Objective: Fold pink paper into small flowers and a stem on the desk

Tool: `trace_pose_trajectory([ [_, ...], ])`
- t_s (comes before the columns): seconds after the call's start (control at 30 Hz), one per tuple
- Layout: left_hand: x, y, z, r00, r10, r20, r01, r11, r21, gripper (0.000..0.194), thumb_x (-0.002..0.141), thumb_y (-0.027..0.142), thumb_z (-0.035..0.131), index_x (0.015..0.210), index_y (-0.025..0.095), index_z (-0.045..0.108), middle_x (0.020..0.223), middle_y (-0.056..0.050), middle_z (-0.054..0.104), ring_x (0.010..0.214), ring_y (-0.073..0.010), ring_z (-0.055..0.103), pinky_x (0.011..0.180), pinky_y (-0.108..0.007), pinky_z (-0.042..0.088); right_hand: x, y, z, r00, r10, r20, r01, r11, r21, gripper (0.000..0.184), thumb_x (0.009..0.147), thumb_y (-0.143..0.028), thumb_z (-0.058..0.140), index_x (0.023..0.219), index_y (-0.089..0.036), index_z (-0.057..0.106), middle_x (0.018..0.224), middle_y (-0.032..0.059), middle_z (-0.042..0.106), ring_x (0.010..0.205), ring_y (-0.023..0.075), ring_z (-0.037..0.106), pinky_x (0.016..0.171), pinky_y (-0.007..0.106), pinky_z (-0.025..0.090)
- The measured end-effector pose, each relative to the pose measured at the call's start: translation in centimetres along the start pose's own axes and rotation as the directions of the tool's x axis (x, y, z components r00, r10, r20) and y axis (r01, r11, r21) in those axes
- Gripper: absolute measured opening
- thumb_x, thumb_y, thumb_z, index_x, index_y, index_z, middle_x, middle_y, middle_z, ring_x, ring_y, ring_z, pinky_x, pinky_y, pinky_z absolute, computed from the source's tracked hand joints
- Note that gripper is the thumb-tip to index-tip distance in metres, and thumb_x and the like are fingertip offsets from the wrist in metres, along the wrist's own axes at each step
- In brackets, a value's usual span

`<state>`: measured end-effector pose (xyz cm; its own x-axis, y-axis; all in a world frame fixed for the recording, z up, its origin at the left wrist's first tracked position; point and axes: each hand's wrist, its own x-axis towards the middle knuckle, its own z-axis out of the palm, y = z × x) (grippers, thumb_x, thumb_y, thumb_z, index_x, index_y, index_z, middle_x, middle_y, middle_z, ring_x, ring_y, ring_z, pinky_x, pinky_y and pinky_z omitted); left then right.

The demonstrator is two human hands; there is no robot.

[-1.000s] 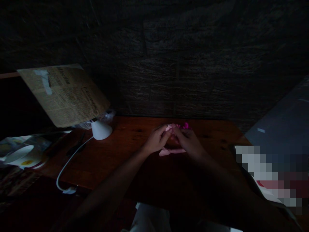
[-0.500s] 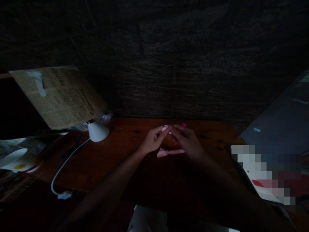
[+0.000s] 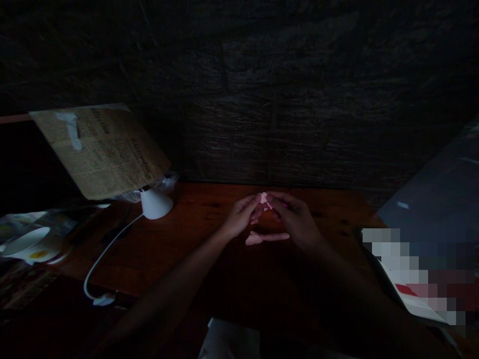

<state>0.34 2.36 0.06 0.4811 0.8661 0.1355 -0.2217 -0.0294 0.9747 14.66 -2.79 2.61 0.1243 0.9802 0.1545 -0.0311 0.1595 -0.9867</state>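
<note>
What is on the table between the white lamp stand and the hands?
Nothing. In the head view, only bare wooden table lies between the white lamp stand and the left hand. The white cord trails off the other way.

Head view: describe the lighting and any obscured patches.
Head view: very dim, the wall and forearms nearly black; both hands, left and right, pinch a small pink piece above the wooden table; a pixelated block masks the right edge.

I take this for a dim home desk nook: a wooden table (image 3: 194, 234) stands against a dark brick wall (image 3: 262, 99), with a white lamp base (image 3: 156, 203) and taped old newspaper (image 3: 101, 149) at its far left corner.
</note>
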Motion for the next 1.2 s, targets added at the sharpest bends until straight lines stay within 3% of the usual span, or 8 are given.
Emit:
trace_pose_trajectory([
  [0.13,-0.1,-0.1,-0.1,0.999,0.016,-0.033,-0.014,0.998,0.057,0.048,0.078,0.063,0.062,0.085,0.015,0.061,0.06,0.005,0.043,0.048,-0.0048,0.034,0.042,-0.016,0.027,0.0,0.4,-0.1,0.999,-0.054,0.004,0.054,0.996,-0.076,0.032,0.078,-0.047,0.069,0.1,-0.024,0.076,0.076,0.0013,0.068,0.065,0.0153,0.056,0.063,0.03,0.045],
  [0.33,-0.5,0.5,-0.4,0.999,0.041,-0.034,-0.032,0.974,0.223,0.049,0.082,0.064,0.055,0.09,0.016,0.063,0.06,0.005,0.042,0.05,-0.0059,0.038,0.045,-0.017,0.031,0.3,0.9,-0.5,0.956,-0.276,0.101,0.294,0.919,-0.264,0.021,0.083,-0.039,0.068,0.099,-0.028,0.076,0.097,0.004,0.075,0.089,0.0212,0.066,0.085,0.037,0.049],
  [0.53,-0.5,0.5,-0.9,0.988,0.156,0.018,-0.152,0.92,0.362,0.045,0.088,0.057,0.049,0.088,0.015,0.065,0.069,0.0,0.057,0.059,-0.0089,0.049,0.052,-0.019,0.037,0.1,1.1,-0.6,0.884,-0.428,0.189,0.467,0.794,-0.388,0.019,0.088,-0.031,0.062,0.101,-0.024,0.074,0.103,0.0062,0.074,0.092,0.0203,0.069,0.083,0.035,0.052],
  [0.7,-0.5,0.5,-1.0,0.957,0.283,0.06,-0.279,0.85,0.448,0.044,0.091,0.053,0.047,0.087,0.014,0.067,0.078,-0.004,0.065,0.074,-0.0138,0.059,0.065,-0.022,0.044,-0.1,1.3,-0.6,0.891,-0.42,0.17,0.452,0.798,-0.399,0.019,0.09,-0.033,0.061,0.098,-0.022,0.074,0.096,0.0056,0.074,0.08,0.0174,0.069,0.075,0.031,0.053],
  [0.87,-0.5,0.9,-0.7,0.945,0.322,0.055,-0.313,0.844,0.436,0.043,0.091,0.052,0.048,0.083,0.014,0.065,0.072,-0.002,0.061,0.07,-0.0128,0.056,0.066,-0.023,0.043,-0.2,1.5,-0.4,0.94,-0.319,0.121,0.341,0.895,-0.289,0.025,0.085,-0.043,0.065,0.098,-0.024,0.073,0.092,0.0043,0.072,0.074,0.0168,0.067,0.063,0.028,0.053],
  [0.97,-0.5,1.0,-0.6,0.959,0.283,0.021,-0.268,0.879,0.394,0.045,0.089,0.056,0.05,0.081,0.014,0.063,0.068,0.0,0.056,0.063,-0.0107,0.05,0.059,-0.022,0.039,-0.2,1.1,-0.1,0.971,-0.223,0.089,0.238,0.947,-0.217,0.032,0.084,-0.05,0.063,0.095,-0.021,0.072,0.086,0.0036,0.07,0.067,0.0153,0.064,0.057,0.027,0.051],
  [1.03,-0.5,0.8,-0.5,0.98,0.197,0.026,-0.195,0.922,0.334,0.047,0.087,0.059,0.05,0.082,0.014,0.061,0.065,0.002,0.05,0.057,-0.0086,0.044,0.052,-0.021,0.035,-0.1,0.8,-0.1,0.977,-0.194,0.089,0.21,0.948,-0.24,0.036,0.086,-0.053,0.059,0.091,-0.018,0.07,0.073,0.0015,0.066,0.059,0.0134,0.059,0.054,0.025,0.048],
  [1.2,-0.4,0.5,-0.3,0.997,0.002,0.071,-0.018,0.976,0.218,0.057,0.077,0.071,0.053,0.078,0.015,0.057,0.058,0.006,0.04,0.047,-0.0053,0.033,0.045,-0.02,0.027,0.0,0.6,-0.4,0.942,-0.24,0.237,0.317,0.868,-0.382,0.041,0.094,-0.051,0.046,0.082,-0.017,0.065,0.074,0.0035,0.064,0.066,0.0143,0.058,0.065,0.028,0.047],
])
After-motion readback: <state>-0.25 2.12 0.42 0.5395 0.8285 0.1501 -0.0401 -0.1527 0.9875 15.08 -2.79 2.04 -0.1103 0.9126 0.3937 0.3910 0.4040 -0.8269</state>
